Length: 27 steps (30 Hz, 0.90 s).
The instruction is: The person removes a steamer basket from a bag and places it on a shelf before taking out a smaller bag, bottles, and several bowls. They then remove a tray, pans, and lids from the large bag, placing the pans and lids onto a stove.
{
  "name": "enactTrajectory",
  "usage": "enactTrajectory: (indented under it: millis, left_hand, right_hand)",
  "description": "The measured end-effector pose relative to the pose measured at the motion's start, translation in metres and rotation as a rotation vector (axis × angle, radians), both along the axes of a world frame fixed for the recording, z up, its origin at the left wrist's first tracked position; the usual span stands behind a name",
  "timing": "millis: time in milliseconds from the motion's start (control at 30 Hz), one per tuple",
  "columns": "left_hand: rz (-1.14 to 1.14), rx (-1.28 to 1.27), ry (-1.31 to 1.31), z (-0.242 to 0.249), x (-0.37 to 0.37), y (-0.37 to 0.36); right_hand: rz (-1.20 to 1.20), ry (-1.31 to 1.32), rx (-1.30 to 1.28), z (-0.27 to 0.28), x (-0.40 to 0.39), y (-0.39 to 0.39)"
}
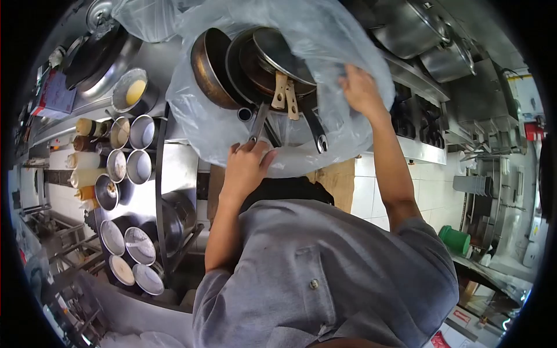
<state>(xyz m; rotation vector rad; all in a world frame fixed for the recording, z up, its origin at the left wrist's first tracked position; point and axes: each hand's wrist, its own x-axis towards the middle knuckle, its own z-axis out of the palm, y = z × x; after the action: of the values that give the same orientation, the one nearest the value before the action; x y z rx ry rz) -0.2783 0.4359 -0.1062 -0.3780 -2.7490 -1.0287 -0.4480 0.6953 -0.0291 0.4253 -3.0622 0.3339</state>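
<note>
A large clear plastic bag lies spread wide, with several frying pans nested on it. Two pans have light tan handles; other handles are dark or metal. My left hand is at the bag's near edge, its fingers curled over the plastic beside the end of a metal pan handle. What lies under those fingers is partly hidden. On the right side of the bag, my right hand touches the plastic with its fingers apart, to the right of the pans.
Several metal pots with food or powder stand on a steel counter at left, beside sauce bottles. Big steel pots sit on a shelf at upper right, above stove burners. A green bucket stands at lower right.
</note>
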Motion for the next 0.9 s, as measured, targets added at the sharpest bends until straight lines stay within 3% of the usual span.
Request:
enactTrajectory:
  millis: [67, 100, 167, 200, 267, 333, 533, 600, 767, 833, 900]
  left_hand:
    - [0.025, 0.032, -0.108, -0.003, -0.003, -0.004]
    - [0.028, 0.034, -0.101, -0.003, -0.005, -0.006]
    - [0.015, 0.028, -0.106, -0.002, -0.007, -0.008]
    - [0.026, 0.108, -0.179, -0.001, -0.01, -0.008]
    - [0.029, 0.19, -0.251, 0.002, -0.015, -0.007]
    - [0.069, 0.359, -0.21, 0.005, -0.018, -0.009]
    - [0.068, 0.506, -0.164, 0.0, -0.019, -0.017]
    - [0.066, 0.505, -0.16, 0.007, -0.016, -0.017]
    - [0.044, 0.458, -0.124, 0.02, 0.0, -0.021]
    - [0.092, 0.424, -0.096, 0.025, 0.01, -0.024]
    - [0.167, 0.478, -0.166, 0.028, 0.023, -0.025]
  right_hand:
    - [-0.267, 0.221, 0.185, 0.009, 0.003, -0.002]
    - [-0.276, 0.221, 0.191, 0.007, 0.003, -0.004]
    - [0.104, 0.312, -0.156, -0.004, 0.008, -0.007]
    - [0.088, 0.307, -0.155, -0.008, 0.01, -0.011]
    - [0.071, -0.029, -0.236, -0.012, 0.013, -0.021]
    - [0.061, -0.035, -0.258, -0.017, 0.014, -0.02]
    - [0.041, -0.107, -0.237, -0.039, 0.0, -0.027]
    - [0.197, -0.105, -0.431, -0.06, -0.028, -0.042]
    - [0.178, 0.143, -0.211, -0.1, -0.124, -0.08]
    - [-0.073, -0.067, -0.037, -0.088, -0.142, -0.085]
    - [-0.12, -0.111, -0.035, -0.087, -0.15, -0.082]
